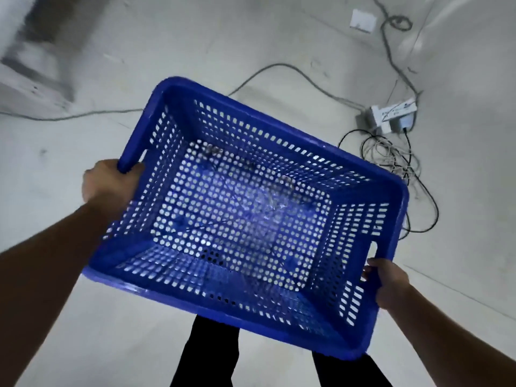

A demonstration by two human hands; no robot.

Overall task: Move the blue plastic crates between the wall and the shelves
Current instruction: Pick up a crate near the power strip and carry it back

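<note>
A blue plastic crate (245, 219) with perforated walls and floor hangs in the air in front of me, tilted and turned a little clockwise. It has nothing inside. My left hand (110, 181) grips the handle slot on its left short side. My right hand (386, 283) holds the rim by the handle slot on its right short side. The pale floor shows through the holes.
A grey cable (282, 69) runs across the floor beyond the crate. A white power strip with plugs (391, 114) and a tangle of thin wires (391, 157) lie at the right near the wall. A blurred grey structure (36, 51) stands at the upper left. My dark trouser legs (206, 356) show below the crate.
</note>
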